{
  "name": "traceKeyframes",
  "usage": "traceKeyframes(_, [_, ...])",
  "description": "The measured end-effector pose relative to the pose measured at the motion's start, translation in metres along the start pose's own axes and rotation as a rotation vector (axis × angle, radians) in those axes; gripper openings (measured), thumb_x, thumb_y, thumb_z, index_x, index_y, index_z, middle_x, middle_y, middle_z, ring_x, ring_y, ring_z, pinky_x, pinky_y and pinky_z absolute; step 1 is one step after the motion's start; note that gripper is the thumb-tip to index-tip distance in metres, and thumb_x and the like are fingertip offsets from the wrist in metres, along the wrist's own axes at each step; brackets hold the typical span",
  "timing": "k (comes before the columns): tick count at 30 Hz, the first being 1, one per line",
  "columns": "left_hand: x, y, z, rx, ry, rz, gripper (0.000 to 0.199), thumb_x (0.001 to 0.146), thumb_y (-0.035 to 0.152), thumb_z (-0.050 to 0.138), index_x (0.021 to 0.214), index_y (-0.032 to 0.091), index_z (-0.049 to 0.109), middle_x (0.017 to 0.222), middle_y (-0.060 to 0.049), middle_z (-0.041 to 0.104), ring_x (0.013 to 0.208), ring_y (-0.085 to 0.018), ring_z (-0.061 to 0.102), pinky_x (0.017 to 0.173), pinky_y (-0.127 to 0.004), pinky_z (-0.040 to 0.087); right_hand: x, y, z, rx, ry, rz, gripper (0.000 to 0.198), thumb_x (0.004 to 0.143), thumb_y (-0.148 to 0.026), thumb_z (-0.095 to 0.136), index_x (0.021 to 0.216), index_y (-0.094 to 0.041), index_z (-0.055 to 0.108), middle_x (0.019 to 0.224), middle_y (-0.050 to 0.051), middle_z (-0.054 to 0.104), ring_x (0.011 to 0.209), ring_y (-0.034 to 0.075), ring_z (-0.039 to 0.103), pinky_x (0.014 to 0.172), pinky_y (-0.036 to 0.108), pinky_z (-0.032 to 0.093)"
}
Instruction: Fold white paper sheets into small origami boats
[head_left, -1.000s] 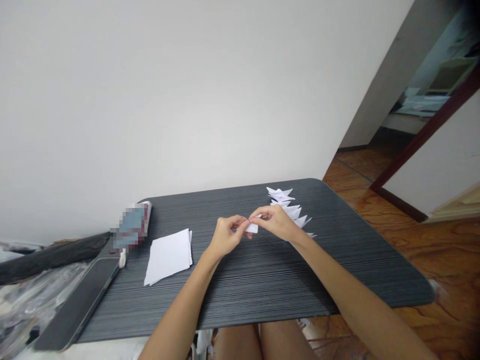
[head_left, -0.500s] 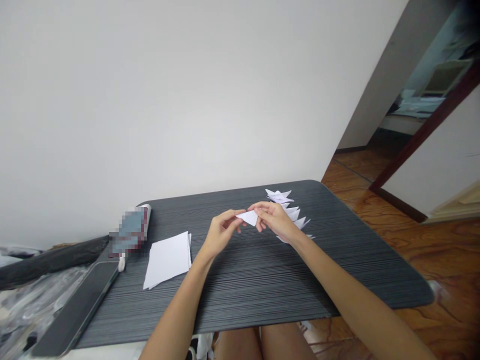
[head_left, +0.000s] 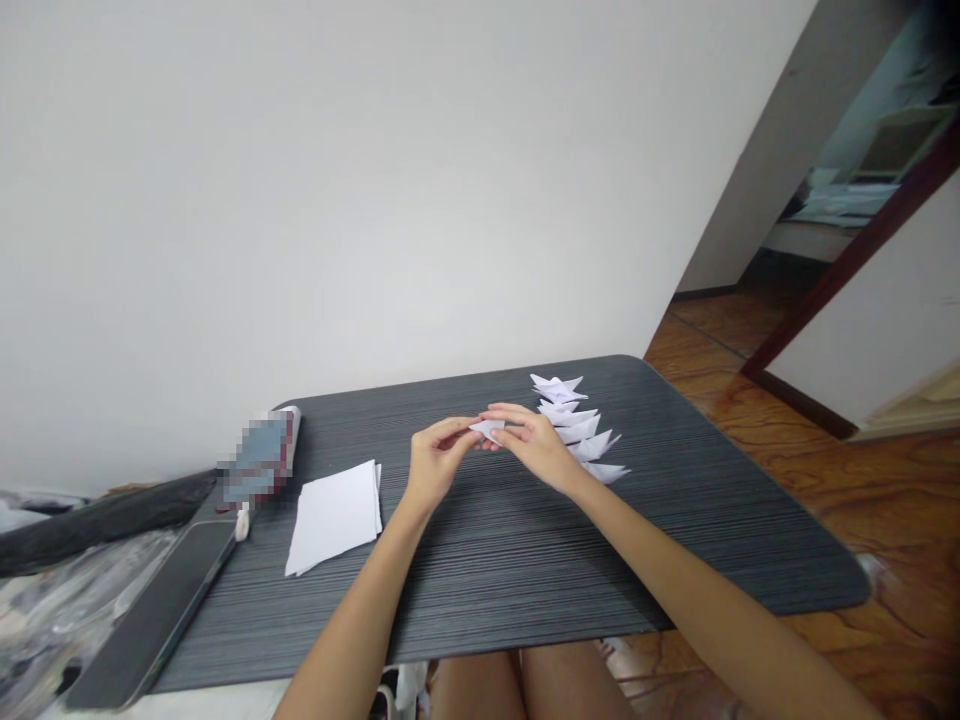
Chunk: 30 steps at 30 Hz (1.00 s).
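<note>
Between my two hands, above the middle of the table, is a small piece of folded white paper (head_left: 489,429). My left hand (head_left: 438,458) pinches its left end with thumb and fingers. The right end is gripped by my right hand (head_left: 531,445), whose fingers lie over the top and partly cover the paper. Just beyond my right hand stands a row of several folded paper boats (head_left: 579,430), white and pointed at the ends. A stack of square white paper sheets (head_left: 335,518) lies to the left of my left hand.
The dark ribbed table (head_left: 510,580) has rounded corners and meets a white wall (head_left: 375,200) at the back. On its left lie a blurred-out object (head_left: 259,460) and a long dark flat panel (head_left: 157,620). Plastic-wrapped items (head_left: 67,600) sit beyond the left edge.
My right hand has moved left, closer to my left hand, and more of the paper boats shows. The folded paper between the hands looks smaller, with more of it covered.
</note>
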<state>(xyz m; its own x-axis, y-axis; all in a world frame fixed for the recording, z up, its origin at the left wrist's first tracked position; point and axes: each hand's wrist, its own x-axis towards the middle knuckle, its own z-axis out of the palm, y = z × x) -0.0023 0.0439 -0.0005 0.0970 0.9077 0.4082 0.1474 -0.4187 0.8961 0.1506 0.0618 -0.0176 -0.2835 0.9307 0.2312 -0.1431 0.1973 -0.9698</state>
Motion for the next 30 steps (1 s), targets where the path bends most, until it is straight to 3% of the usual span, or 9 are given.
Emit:
traceKeyframes(9, [-0.001, 0.003, -0.002, 0.101, -0.018, 0.007, 0.019, 0.07, 0.031, 0.059, 0.077, 0.014, 0.063, 0.076, -0.006, 0.063, 0.067, -0.015, 0.058, 0.065, -0.028, 0.048, -0.005, -0.008, 0.005, -0.079, 0.009, -0.011, 0.029, 0.069, -0.033, 0.059, 0.092, -0.016, 0.059, 0.116, 0.011, 0.048, 0.062, 0.01, 0.06, 0.059, 0.026, 0.052])
traceKeyframes(14, [0.001, 0.007, -0.003, 0.183, -0.062, 0.085, 0.018, 0.069, 0.031, 0.061, 0.066, 0.014, 0.056, 0.075, -0.004, 0.058, 0.072, -0.013, 0.054, 0.067, -0.025, 0.044, -0.007, -0.016, 0.001, -0.215, -0.03, 0.007, 0.021, 0.069, -0.034, 0.058, 0.078, -0.015, 0.055, 0.091, 0.005, 0.054, 0.047, 0.006, 0.055, 0.042, 0.019, 0.044])
traceKeyframes(18, [0.0, 0.004, -0.004, 0.157, -0.139, -0.046, 0.022, 0.071, 0.034, 0.057, 0.066, 0.014, 0.05, 0.062, 0.001, 0.051, 0.057, -0.009, 0.049, 0.053, -0.019, 0.04, -0.008, -0.022, -0.004, -0.348, -0.1, 0.055, 0.018, 0.071, -0.034, 0.053, 0.075, -0.016, 0.054, 0.07, -0.001, 0.055, 0.032, 0.003, 0.041, 0.032, 0.018, 0.03])
traceKeyframes(25, [0.001, -0.003, -0.007, 0.092, -0.153, -0.199, 0.032, 0.07, 0.037, 0.057, 0.094, 0.018, 0.045, 0.065, 0.004, 0.05, 0.043, -0.007, 0.049, 0.037, -0.015, 0.033, -0.008, -0.023, -0.007, -0.472, -0.132, 0.039, 0.019, 0.069, -0.021, 0.054, 0.087, -0.016, 0.057, 0.054, -0.001, 0.06, 0.05, 0.011, 0.054, 0.048, 0.019, 0.037])
traceKeyframes(30, [0.002, -0.009, -0.009, 0.248, -0.254, -0.165, 0.022, 0.071, 0.036, 0.055, 0.074, 0.013, 0.055, 0.067, 0.0, 0.055, 0.049, -0.007, 0.05, 0.045, -0.017, 0.037, -0.008, -0.012, -0.006, -0.391, -0.174, 0.114, 0.012, 0.069, -0.021, 0.052, 0.08, -0.016, 0.054, 0.049, -0.003, 0.057, 0.036, 0.006, 0.044, 0.04, 0.017, 0.032])
